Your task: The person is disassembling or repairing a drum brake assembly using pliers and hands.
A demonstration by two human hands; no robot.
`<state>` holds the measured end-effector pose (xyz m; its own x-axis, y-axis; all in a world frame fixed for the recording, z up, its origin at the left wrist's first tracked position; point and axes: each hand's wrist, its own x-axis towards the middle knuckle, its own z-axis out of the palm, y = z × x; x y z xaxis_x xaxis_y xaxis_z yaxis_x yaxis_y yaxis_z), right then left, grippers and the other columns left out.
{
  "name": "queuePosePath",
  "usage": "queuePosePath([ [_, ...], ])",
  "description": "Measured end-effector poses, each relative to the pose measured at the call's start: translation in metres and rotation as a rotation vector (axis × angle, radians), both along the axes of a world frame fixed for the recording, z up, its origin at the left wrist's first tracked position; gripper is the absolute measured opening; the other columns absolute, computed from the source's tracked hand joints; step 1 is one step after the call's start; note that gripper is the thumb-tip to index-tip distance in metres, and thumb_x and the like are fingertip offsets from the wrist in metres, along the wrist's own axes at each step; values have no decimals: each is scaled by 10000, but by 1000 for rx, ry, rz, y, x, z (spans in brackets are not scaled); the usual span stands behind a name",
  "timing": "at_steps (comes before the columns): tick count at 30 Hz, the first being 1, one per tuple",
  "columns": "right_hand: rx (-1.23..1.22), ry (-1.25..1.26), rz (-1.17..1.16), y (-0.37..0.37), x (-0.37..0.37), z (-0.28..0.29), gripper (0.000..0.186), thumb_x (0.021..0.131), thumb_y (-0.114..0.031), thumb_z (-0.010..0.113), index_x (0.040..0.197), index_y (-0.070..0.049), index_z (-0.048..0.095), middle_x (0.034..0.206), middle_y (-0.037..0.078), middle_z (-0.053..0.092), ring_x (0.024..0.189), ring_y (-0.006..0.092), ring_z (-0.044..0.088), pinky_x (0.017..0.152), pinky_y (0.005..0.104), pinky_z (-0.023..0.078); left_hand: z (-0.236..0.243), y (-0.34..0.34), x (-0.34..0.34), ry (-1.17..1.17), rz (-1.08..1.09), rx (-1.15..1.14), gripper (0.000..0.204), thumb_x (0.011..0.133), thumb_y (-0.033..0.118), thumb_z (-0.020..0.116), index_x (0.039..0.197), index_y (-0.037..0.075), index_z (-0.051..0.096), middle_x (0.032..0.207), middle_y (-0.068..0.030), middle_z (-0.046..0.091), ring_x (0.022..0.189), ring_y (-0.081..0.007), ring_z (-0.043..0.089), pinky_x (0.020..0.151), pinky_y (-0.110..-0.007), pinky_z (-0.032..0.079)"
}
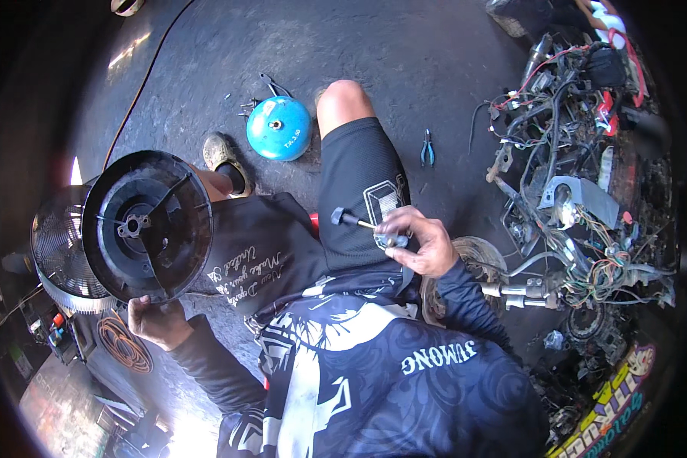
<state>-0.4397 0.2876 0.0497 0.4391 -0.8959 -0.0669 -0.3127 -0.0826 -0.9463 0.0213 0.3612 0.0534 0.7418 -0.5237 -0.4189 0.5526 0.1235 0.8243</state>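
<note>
My left hand (pixel 160 322) grips the lower rim of a round black plastic housing (pixel 183 229), tilted up at my left. Ribs run across its inside, and a small metal fitting sits at its centre. Over my right thigh, my right hand (pixel 429 248) is closed on a small part with a black knob (pixel 339 216) at the end of a thin, brass-coloured stem. The fingers partly cover the body of that part, so its exact kind does not show. The two pieces are well apart.
A fan with a wire grille (pixel 57 244) stands behind the housing. On the dark floor ahead are a round blue tank (pixel 278 133) and blue-handled pliers (pixel 427 150). Tangled wiring and metal parts (pixel 565 175) lie at right. A coiled orange hose (pixel 122 343) lies at lower left.
</note>
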Motion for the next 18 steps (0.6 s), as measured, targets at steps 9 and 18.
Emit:
queuePosePath([
  [9,-76,-24,112,20,-14,13,327,712,-37,713,1028,-39,628,1039,106,645,995,287,591,844,376,494,11,-15,-32,-203,-39,100,95,639,71,563,715,29,601,780,-92,642,707,-199,616,709,-304,514],
  [18,-135,160,-9,17,-21,12,403,751,-68,694,1142,-34,607,1090,182,581,970,321,607,809,360,510,2,-38,-25,27,-146,64,58,685,81,542,699,48,587,771,-77,652,716,-181,624,699,-301,511],
])
